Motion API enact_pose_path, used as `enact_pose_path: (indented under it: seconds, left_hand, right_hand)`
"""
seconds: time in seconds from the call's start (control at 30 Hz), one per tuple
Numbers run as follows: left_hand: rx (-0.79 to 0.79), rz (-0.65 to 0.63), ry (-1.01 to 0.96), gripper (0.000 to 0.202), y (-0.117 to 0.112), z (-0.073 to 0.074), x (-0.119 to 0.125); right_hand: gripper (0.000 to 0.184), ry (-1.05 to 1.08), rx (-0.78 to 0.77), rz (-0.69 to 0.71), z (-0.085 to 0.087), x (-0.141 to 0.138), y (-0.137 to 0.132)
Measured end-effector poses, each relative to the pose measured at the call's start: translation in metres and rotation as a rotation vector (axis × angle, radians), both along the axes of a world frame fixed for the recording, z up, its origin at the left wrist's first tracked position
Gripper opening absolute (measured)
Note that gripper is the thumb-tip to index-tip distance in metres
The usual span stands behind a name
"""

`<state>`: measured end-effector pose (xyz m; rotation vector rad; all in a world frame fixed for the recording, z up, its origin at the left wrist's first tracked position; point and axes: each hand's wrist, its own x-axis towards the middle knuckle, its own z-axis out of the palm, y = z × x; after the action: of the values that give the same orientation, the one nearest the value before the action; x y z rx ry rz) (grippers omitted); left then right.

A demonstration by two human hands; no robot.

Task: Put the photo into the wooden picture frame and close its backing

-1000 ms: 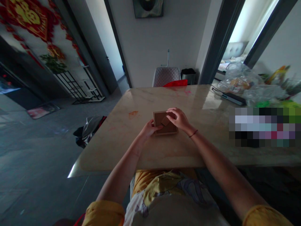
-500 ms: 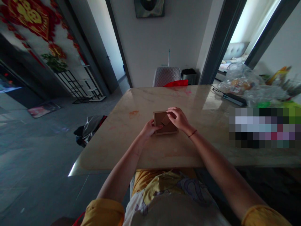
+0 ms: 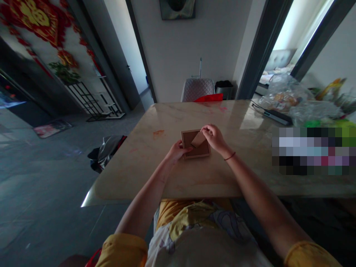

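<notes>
A small wooden picture frame point(image 3: 187, 138), its brown backing facing up, is held just over the table. My left hand point(image 3: 177, 151) grips its left side, the thumb lying over the lower left of the backing. From the backing a flat brown stand flap point(image 3: 198, 139) rises at a slant toward the upper right. My right hand point(image 3: 214, 138) pinches the free upper end of that flap between thumb and fingers. The fingers of my left hand are partly hidden beneath the frame.
The frame is above a marbled table point(image 3: 133, 167). To the right lie a dark elongated device point(image 3: 278, 117) with a cable, crumpled clear plastic bags point(image 3: 314, 111) and a blurred-out patch. Behind the far edge stands a quilted chair point(image 3: 198, 89) with something red point(image 3: 209, 98) before it.
My right hand has moved slightly right and up, lifting the stand flap's end farther from the backing. My left hand keeps its hold on the picture frame.
</notes>
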<state>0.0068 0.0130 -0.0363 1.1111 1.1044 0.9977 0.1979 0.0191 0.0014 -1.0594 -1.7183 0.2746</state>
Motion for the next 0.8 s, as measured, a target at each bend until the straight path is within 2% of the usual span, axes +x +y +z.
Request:
enact_pose_path:
  seconds: [0.13, 0.2, 0.27, 0.4, 0.5, 0.6, 0.8]
  left_hand:
    - [0.043, -0.013, -0.014, 0.057, 0.000, -0.001, -0.001]
    - [0.055, -0.019, 0.000, 0.056, 0.001, -0.002, -0.002]
    - [0.069, -0.031, 0.000, 0.056, 0.002, -0.003, -0.002]
    - [0.107, -0.042, -0.013, 0.058, 0.002, -0.004, -0.002]
    - [0.106, -0.045, -0.019, 0.058, 0.002, -0.004, -0.002]
    - [0.114, -0.049, -0.024, 0.057, 0.001, -0.004, -0.002]
    - [0.140, -0.046, -0.019, 0.055, 0.001, -0.005, -0.003]
  right_hand:
    - [0.032, 0.220, -0.197, 0.158, 0.001, 0.003, -0.002]
    - [0.042, 0.309, -0.243, 0.160, 0.000, 0.007, 0.000]
    - [0.046, 0.312, -0.234, 0.123, -0.001, 0.011, 0.002]
    - [0.042, 0.007, 0.019, 0.001, 0.001, 0.013, -0.003]
    - [0.032, -0.228, 0.184, -0.025, 0.002, 0.010, -0.010]
    - [0.029, -0.320, 0.207, -0.020, 0.001, 0.008, -0.013]
    - [0.025, -0.356, 0.212, 0.017, 0.003, 0.010, -0.009]
